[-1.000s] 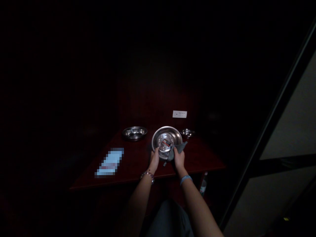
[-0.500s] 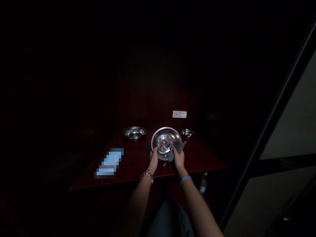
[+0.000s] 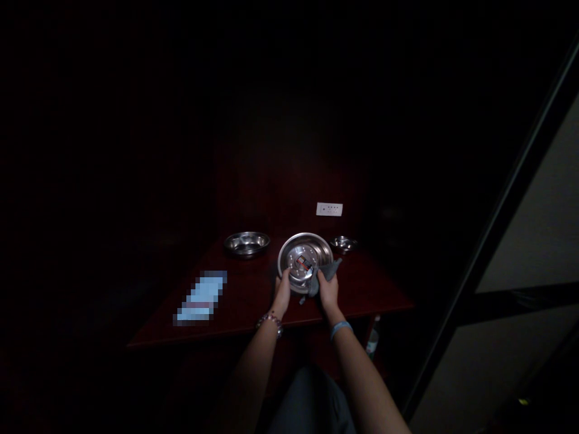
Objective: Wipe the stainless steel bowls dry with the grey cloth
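Note:
A shiny steel basin (image 3: 296, 250) with a dark label on its bottom is tilted toward me above the front of the table. My left hand (image 3: 282, 294) grips its lower left rim, thumb on the inside. At the lower right rim, my right hand (image 3: 329, 292) is closed on a grey cloth (image 3: 329, 272), pressing it against the basin; the fingers behind the rim are hidden. Part of the cloth hangs below the rim.
On the dark red table (image 3: 244, 301), a wide steel basin (image 3: 246, 245) stands at the back left and a smaller steel bowl (image 3: 344, 244) at the back right. A pixelated light-blue patch (image 3: 201, 298) covers something at left. A bottle (image 3: 373, 340) stands below the table; a socket (image 3: 329, 209) is on the wall.
The basin has shifted very slightly to the right, its label turning a little with it. Both hands keep their hold, and the cloth stays at the lower right rim.

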A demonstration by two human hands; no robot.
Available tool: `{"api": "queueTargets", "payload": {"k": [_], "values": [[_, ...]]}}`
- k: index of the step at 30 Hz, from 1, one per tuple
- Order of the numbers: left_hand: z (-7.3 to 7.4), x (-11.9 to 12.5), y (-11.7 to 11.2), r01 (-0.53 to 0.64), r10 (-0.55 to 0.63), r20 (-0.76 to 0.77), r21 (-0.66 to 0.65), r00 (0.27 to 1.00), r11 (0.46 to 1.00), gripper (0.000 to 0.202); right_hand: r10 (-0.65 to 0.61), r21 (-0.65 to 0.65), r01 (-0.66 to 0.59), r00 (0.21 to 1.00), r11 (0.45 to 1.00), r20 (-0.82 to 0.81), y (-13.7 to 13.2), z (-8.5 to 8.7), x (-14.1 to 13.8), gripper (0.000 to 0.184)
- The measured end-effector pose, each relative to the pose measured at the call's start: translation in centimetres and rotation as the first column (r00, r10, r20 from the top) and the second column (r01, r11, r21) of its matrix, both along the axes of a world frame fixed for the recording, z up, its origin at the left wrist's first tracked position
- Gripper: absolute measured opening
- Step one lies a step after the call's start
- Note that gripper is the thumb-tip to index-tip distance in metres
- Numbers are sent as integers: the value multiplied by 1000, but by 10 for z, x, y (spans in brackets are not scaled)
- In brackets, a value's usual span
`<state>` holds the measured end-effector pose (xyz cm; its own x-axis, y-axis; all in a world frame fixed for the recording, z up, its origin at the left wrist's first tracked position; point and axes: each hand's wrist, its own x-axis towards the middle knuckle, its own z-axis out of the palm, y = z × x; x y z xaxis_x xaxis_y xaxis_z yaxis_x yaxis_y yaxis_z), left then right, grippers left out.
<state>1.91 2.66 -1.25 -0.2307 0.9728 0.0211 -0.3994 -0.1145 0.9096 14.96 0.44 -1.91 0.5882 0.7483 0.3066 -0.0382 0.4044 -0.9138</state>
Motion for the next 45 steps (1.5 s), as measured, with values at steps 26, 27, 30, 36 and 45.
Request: {"api": "queueTargets", "payload": {"k": [26, 27, 30, 36, 45], "values": [[5, 1, -3, -19, 20, 8, -28, 1000, 999, 34, -99, -125, 112, 989, 986, 107, -4, 2, 1, 43], [5, 2, -3, -18, 18, 10, -19, 1000, 1000, 33, -101, -118, 112, 990, 987, 100, -4, 1, 1, 44], [6, 2, -5, -17, 17, 10, 4, 1000, 1000, 32, -85, -97, 92, 993, 991, 78, -3, 0, 0, 47], [8, 2, -7, -4, 2, 51, 41, 999, 999, 31, -105, -107, 115, 990, 988, 90, -4, 0, 1, 53], [14, 3, -11, -26, 25, 52, 16, 998, 1000, 27, -48, -103, 54, 997, 993, 57, -4, 2, -1, 46]]}}
